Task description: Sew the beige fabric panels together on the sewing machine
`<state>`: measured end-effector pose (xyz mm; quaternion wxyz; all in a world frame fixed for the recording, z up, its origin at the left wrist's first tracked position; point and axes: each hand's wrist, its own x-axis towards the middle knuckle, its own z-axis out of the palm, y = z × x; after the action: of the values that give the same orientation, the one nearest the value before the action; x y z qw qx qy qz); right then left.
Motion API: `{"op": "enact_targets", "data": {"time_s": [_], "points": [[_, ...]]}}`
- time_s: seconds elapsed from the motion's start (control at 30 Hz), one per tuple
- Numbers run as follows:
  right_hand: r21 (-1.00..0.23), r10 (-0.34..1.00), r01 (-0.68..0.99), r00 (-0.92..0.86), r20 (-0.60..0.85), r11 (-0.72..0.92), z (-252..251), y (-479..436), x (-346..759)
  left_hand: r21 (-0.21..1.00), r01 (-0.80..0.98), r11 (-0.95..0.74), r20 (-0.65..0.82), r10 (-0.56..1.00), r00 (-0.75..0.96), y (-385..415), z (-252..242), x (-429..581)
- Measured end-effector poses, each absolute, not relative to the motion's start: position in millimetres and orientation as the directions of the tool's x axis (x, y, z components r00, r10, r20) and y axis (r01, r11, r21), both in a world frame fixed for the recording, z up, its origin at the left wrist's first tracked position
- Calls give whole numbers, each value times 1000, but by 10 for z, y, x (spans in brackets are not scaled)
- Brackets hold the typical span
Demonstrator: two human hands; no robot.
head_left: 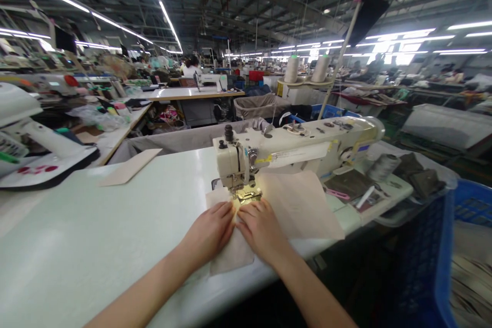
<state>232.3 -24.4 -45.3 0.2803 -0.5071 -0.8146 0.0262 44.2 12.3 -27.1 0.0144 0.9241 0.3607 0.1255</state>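
Observation:
A white sewing machine (300, 146) stands on a pale table, its lamp lighting the presser foot. Just in front of the foot, my left hand (212, 228) lies on a beige fabric piece (234, 256), fingers together and pressed down at the cloth's seam. Close beside it, my right hand (263, 228) presses on the same cloth with bent fingers, the fingertips near the metal guide (249, 196). A larger beige fabric panel (303, 205) spreads to the right under the machine arm. The fabric edges under my fingertips are hidden.
A flat beige piece (131, 166) lies at the table's back left. Right of the machine are a pink-handled tool (337, 193), a grey thread cone (383, 168) and dark cloth. A blue crate (442, 261) stands at the right; two thread cones (292, 69) sit on a stand behind.

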Motion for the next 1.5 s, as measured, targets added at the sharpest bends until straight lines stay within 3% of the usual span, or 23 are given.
{"op": "enact_targets", "data": {"time_s": [0.47,0.67,0.8,1.0,1.2,1.37,1.5], "points": [[-397,864,786,-331,379,475,-528,-286,2500,95,686,-722,255,684,684,163,-294,470],[-399,819,774,-255,514,492,-562,-517,2704,75,697,-713,271,687,674,160,-352,475],[-399,840,846,-99,533,353,-574,-599,2860,44,714,-699,249,699,670,164,-375,423],[-421,912,896,46,407,142,-604,-570,3018,1,762,-648,255,737,626,-45,-234,307],[-483,933,865,55,356,133,-586,-495,3048,9,797,-604,5,797,604,-435,-112,295],[-526,940,835,29,341,165,-629,-440,3093,-57,891,-450,16,892,451,82,-147,201],[-606,934,776,61,352,178,-664,-405,3124,-62,971,-230,209,949,238,747,-111,154]]}}
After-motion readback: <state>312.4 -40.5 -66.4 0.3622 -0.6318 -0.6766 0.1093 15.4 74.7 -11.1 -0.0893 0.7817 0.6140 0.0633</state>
